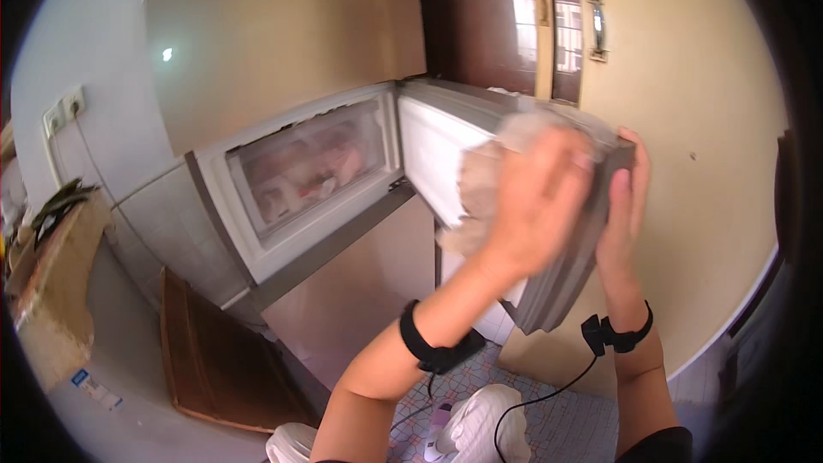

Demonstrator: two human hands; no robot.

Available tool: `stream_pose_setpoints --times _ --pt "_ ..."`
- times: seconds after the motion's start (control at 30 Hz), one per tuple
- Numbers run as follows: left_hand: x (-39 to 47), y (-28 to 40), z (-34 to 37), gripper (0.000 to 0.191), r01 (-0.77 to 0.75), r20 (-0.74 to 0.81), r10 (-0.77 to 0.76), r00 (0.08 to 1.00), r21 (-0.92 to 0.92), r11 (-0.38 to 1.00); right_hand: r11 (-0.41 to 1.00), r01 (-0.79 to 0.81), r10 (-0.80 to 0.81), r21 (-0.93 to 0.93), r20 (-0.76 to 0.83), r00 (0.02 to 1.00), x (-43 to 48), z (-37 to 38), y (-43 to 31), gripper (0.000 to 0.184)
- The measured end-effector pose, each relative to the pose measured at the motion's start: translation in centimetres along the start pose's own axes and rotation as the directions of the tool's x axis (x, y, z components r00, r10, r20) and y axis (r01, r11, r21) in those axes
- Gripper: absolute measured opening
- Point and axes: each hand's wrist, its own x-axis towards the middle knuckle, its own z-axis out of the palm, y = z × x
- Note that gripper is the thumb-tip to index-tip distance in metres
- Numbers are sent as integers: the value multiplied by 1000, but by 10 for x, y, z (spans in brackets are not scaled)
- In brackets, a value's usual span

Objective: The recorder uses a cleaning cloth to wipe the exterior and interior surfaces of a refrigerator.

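A freezer door (566, 270) of a refrigerator stands wide open. My left hand (543, 190), blurred, presses a light-coloured cloth (479, 186) against the door's edge and inner side; part of the cloth lies over the top edge. My right hand (627, 199) holds the door's outer side near its far top corner. Inside the open freezer compartment (308, 173), behind a clear drawer front, are pinkish packed items that I cannot make out. Each wrist wears a black strap with a cable.
The lower refrigerator door (366, 289) is closed. A brown board (218, 354) leans at the lower left, beside a worn cardboard box (64, 289). A cream cabinet door (681, 161) stands close behind my right hand. A wall socket (64, 109) with plugs is at the left.
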Motion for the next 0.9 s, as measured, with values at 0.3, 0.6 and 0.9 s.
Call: stream_pose_setpoints --times 0.3,0.6,0.9 --pt "2 -107 -69 12 36 -111 -4 994 288 957 973 5 -21 -229 -66 998 -1 -8 6 54" --pt "35 -279 -165 18 320 -201 -255 946 440 839 959 -179 229 218 -236 944 -8 -4 5 67" --pt "8 -321 -150 49 472 -296 -392 871 283 835 987 -72 106 146 -237 966 0 -14 21 63"
